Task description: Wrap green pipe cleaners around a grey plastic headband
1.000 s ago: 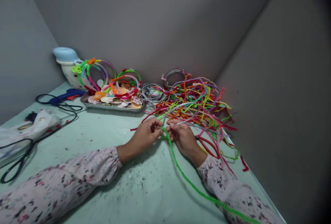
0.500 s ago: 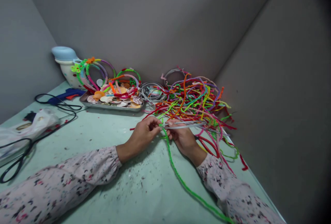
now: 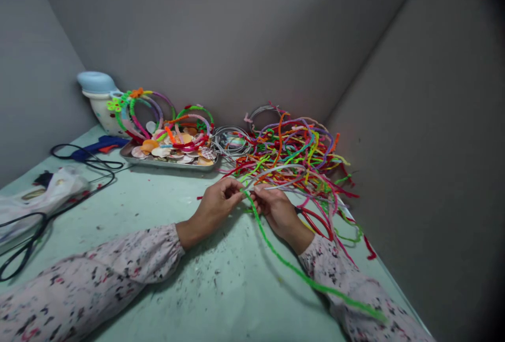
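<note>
My left hand pinches the near end of a thin grey headband hoop, where a bright green pipe cleaner meets it. Close beside it, my right hand is closed with its fingers around the hoop. From between the two hands the pipe cleaner's long tail runs down to the right, its far end blurred over my right sleeve. The hoop's curve reaches rightward over a tangled heap of coloured pipe cleaners. My fingers partly hide the join.
Red-handled scissors lie by my right wrist. Behind are a metal tray of shells and wrapped headbands, and bare grey hoops. At left are a blue glue gun, black cable, plastic bag and blue-lidded container.
The hoop has turned between my fingers, its curve now higher and opened out. The pipe cleaner's tail has swung rightward and up onto my right sleeve. Both hands stay almost in place.
</note>
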Tool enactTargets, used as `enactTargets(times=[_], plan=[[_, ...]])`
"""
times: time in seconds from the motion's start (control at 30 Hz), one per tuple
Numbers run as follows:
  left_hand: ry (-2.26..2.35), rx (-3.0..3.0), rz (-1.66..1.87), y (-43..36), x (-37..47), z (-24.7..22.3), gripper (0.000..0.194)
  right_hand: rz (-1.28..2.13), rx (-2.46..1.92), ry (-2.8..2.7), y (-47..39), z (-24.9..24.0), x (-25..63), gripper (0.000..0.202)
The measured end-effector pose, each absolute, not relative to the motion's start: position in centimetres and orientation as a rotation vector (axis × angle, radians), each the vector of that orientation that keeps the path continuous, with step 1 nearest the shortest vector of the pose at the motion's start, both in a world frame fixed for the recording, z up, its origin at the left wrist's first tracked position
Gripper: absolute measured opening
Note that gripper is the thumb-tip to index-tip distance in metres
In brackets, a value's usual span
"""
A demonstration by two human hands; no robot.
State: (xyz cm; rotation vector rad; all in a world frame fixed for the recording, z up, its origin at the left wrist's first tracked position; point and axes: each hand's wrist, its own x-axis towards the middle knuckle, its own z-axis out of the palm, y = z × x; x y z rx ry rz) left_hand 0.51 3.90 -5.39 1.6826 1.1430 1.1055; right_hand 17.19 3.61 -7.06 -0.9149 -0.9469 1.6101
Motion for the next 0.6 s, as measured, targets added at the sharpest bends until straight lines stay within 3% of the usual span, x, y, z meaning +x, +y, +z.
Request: enactTargets(times=[0.6], plan=[[1.140, 1.593, 1.096, 3.70, 0.48, -5.41, 0.014, 1.592, -0.914, -1.029, 3.52, -6.83, 17.25, 0.023]])
